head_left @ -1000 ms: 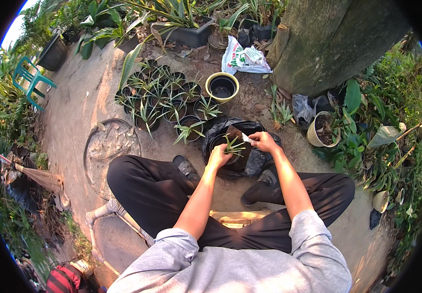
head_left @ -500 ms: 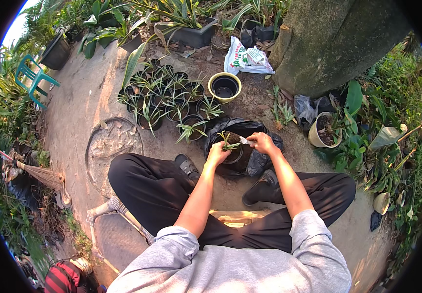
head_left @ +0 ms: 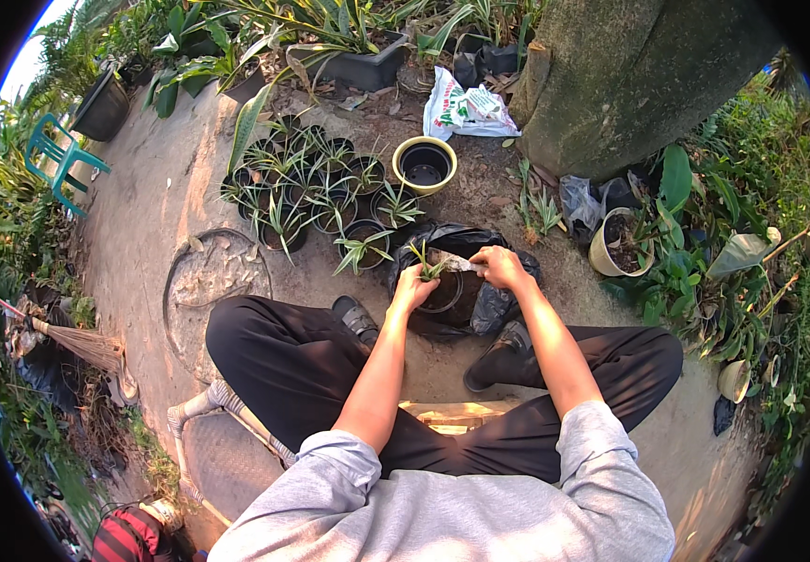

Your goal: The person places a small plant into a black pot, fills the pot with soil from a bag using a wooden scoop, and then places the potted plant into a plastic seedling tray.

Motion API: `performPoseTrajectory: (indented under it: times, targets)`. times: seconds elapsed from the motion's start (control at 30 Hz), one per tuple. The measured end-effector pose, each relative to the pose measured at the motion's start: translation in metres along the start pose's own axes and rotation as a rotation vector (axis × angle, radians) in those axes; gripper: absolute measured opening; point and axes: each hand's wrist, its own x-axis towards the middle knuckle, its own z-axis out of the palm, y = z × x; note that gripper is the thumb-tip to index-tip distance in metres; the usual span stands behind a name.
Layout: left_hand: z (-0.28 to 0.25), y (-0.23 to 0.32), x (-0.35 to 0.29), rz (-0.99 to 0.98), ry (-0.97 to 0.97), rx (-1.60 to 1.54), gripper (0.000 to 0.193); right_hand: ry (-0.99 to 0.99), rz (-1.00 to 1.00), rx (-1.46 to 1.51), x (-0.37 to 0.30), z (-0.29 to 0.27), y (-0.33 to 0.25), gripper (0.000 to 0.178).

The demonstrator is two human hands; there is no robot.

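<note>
My left hand point(head_left: 411, 287) holds a small green seedling point(head_left: 423, 261) over a small black pot point(head_left: 443, 293). My right hand point(head_left: 498, 267) grips a light-coloured trowel point(head_left: 456, 265) whose blade reaches toward the seedling above the pot. The pot stands inside an opened black plastic bag point(head_left: 492, 304) on the ground in front of my legs. I sit on a low stool with both knees spread and my shoes near the bag.
A cluster of several black pots with young plants point(head_left: 311, 187) stands to the far left of the bag. An empty yellow-rimmed pot point(head_left: 424, 165), a white printed sack point(head_left: 463, 108), a large tree trunk point(head_left: 630, 75), a cream pot point(head_left: 618, 245), a broom point(head_left: 67, 342) and a green chair point(head_left: 58, 159) surround me.
Both hands have stayed over the pot; the seedling has sunk slightly toward the pot, and the trowel blade sits closer to it.
</note>
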Motion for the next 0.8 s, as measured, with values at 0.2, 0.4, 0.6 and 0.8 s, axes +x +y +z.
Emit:
performPoseTrajectory:
  times: [0.2,0.4,0.6,0.8]
  targets:
    - [-0.006,-0.003,0.004,-0.013,0.019,0.015,0.029,-0.083,0.307,0.287,-0.008,0.000,0.045,0.037]
    - [-0.010,-0.010,0.005,-0.096,0.028,0.066,0.046,-0.228,0.560,0.105,-0.028,0.012,0.078,0.038]
    - [-0.020,0.002,0.000,-0.108,0.072,0.224,0.080,-0.106,0.602,-0.218,-0.032,0.019,0.066,0.029]
    - [-0.028,0.016,-0.009,-0.293,0.132,0.453,0.101,0.102,0.343,-0.425,-0.031,0.040,0.077,0.018]
